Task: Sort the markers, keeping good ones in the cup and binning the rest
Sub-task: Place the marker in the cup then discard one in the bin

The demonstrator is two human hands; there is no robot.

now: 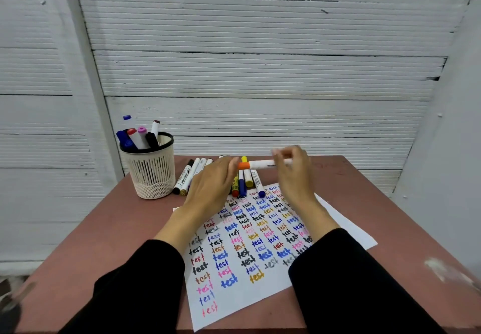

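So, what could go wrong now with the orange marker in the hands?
1. The left hand is at the orange cap; a sudden pull could slip and ink the fingers.
2. Both hands hang over the loose markers; a bump may roll them and mix tested with untested.
3. The cup stands near the table edge; a careless drop-in might tip it.

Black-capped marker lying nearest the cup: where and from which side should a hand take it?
Pinch the white barrel of the black-capped marker mid-length, coming from above. It lies flat on the table, its left side open toward the cup, while other markers crowd its right side.
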